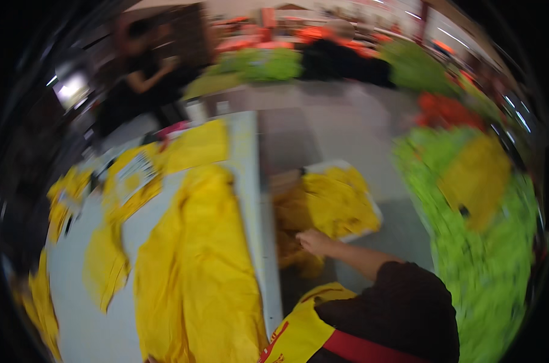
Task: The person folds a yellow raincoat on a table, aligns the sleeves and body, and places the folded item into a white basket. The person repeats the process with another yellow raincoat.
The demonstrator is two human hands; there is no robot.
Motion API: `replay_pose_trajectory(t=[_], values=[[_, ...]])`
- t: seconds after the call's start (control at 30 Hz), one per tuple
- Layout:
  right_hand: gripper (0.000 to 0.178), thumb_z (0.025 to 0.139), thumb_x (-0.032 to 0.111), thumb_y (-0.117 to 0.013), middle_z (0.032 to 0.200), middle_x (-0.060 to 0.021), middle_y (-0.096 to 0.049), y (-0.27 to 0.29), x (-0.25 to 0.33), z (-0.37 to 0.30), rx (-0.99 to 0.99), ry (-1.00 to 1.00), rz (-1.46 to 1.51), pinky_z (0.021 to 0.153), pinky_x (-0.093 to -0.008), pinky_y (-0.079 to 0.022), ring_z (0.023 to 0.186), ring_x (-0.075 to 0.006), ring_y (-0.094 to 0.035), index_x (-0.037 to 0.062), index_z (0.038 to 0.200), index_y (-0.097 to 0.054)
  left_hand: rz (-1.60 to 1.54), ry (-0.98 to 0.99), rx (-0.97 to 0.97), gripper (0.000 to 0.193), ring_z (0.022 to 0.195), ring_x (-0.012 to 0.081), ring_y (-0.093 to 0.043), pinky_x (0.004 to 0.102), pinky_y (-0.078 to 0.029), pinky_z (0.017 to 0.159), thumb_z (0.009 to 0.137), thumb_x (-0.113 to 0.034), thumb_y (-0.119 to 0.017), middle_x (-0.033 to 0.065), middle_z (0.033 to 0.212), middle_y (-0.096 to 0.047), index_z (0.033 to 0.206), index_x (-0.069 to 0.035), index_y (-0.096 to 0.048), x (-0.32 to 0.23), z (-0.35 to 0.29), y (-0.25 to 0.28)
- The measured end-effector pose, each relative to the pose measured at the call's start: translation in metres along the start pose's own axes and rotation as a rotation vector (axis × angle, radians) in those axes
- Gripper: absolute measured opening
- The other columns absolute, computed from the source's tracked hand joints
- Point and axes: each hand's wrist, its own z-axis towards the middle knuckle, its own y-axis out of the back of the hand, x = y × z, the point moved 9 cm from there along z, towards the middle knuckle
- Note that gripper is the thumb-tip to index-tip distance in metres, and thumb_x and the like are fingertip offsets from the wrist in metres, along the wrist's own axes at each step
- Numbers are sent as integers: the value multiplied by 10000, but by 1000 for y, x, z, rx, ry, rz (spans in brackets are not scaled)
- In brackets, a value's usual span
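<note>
My right hand (314, 241) reaches out beside the table's right edge, fingers closed on a yellow cloth piece (308, 265) that hangs below it in shadow. Just beyond sits a white bin (376, 212) heaped with yellow fabric (341, 199). Of my left hand (151, 359) only a sliver shows at the lower edge, by the near end of a long yellow garment piece (208, 260) spread over the table; its fingers are hidden. Motion blurs the picture.
More yellow pieces (108, 263) lie across the pale blue table (72, 296). To the right is a large heap of lime-green fabric (480, 290) with a yellow piece (477, 178) on top. A person (144, 72) stands at far left; another dark-clothed person (341, 60) is farther back.
</note>
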Motion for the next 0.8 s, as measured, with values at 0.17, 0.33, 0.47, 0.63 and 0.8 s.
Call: replay_pose_trajectory(t=[0.17,0.33,0.47,0.63,0.8], values=[[369,798,179,-516,807,-233,-614,142,-185,-154,-505,-721,-19,672,-453,-475,743,-384,-598,65,1146,-565,1,33,139,529,731,349,-558,448,-467,701,858,-430,-557,199,841,-638,922,93,-603,11,23,-41],[631,692,155,-633,850,-220,-621,349,-253,-322,-1217,-944,-402,727,-410,-474,796,-327,-615,-5,1268,-430,-95,-72,155,516,752,344,-555,443,-464,715,862,-416,-553,196,868,-630,949,91,-588,-68,-1,-55],[551,694,175,-608,750,-160,-587,433,-313,-431,-1432,-1215,-124,527,-370,-460,598,-267,-570,-22,1169,-414,-167,-134,171,506,769,339,-552,440,-461,726,866,-405,-549,194,891,-624,971,89,-576,-100,0,-63],[217,699,196,-591,568,-80,-497,459,-300,-466,-1475,-1043,-49,415,-348,-372,441,-207,-448,32,806,-496,-294,-93,111,496,790,334,-549,435,-458,740,870,-392,-545,191,918,-616,999,87,-561,-67,7,-28],[469,714,155,-526,678,-133,-582,482,-338,-564,-1734,-1099,60,514,-362,-468,544,-248,-566,-53,1107,-379,-460,-35,162,487,812,329,-546,431,-456,754,875,-378,-541,189,946,-609,1027,85,-546,-41,-3,-51]])
